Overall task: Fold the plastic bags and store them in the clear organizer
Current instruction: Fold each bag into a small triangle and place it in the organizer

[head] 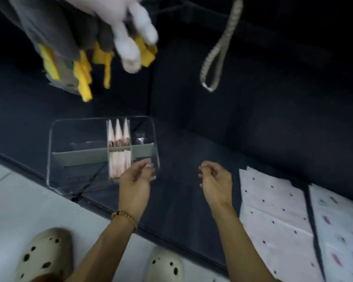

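The clear organizer (51,159) stands on a dark padded surface (192,129) and is split into compartments. Three folded plastic bags (118,137), pale pink and pointed, stand upright in its narrow middle compartment. My left hand (135,184) is at the organizer's near right corner, with thumb and fingers pinched on the clear wall. My right hand (216,184) hovers over the bare dark surface to the right, fingers curled in and holding nothing. Two flat, unfolded plastic bags lie at the right: a pale dotted one (273,208) and a printed one (340,216) beside it.
Hanging soft toys, grey with yellow feet (84,78) and white (130,47), dangle above the organizer. A braided loop strap (214,64) hangs at top centre. The dark surface's edge runs diagonally past a light floor (18,200), where my two beige clogs (43,255) stand.
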Motion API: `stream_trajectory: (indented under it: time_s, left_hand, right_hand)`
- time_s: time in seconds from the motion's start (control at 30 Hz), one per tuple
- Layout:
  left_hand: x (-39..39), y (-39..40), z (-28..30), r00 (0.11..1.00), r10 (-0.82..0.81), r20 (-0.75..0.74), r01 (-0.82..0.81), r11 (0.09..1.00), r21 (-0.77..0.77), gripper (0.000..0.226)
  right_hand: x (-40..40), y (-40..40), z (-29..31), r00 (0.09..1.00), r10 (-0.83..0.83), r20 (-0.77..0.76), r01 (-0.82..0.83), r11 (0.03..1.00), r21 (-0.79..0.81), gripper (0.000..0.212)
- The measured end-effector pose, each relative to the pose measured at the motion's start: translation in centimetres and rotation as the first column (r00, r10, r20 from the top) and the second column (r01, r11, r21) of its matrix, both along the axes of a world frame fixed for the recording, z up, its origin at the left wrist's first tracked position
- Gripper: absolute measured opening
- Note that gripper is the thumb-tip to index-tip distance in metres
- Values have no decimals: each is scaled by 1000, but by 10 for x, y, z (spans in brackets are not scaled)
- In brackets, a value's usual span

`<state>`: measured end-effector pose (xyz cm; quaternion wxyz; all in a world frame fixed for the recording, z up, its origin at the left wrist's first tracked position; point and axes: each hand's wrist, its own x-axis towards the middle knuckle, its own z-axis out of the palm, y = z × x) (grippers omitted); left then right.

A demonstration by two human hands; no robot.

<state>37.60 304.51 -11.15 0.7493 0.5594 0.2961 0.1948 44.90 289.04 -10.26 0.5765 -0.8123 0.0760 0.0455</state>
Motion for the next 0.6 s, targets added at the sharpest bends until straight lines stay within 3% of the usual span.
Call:
stream_trajectory:
  time_s: [0.2, 0.37, 0.43, 0.5, 0.57, 0.6]
  left_hand:
    - [3, -105, -27, 910, -406, -78, 413, 905, 106, 16]
    - [15, -175, -50, 753, -626, -204, 656, 689, 307, 28]
    - [19, -194, -59, 658, -695, -290, 731, 497, 467, 35]
    - [21, -208, -68, 527, -739, -418, 761, 192, 620, 48]
    - [22, -218, -77, 406, -743, -532, 708, -112, 697, 59]
    - [22, -223, -81, 366, -735, -571, 668, -220, 711, 62]
  right_hand:
    - [-47, -155, -26, 958, -283, -47, 257, 921, -294, 20]
    - [-90, -257, -50, 936, -335, -105, 209, 773, -600, 43]
    - [-104, -276, -60, 967, -215, -135, 72, 743, -666, 43]
    - [-115, -283, -70, 981, -129, -147, -18, 687, -726, 42]
    - [-120, -283, -77, 987, -134, -88, 22, 656, -754, 39]
    - [-120, -281, -80, 989, -142, -34, 67, 648, -759, 34]
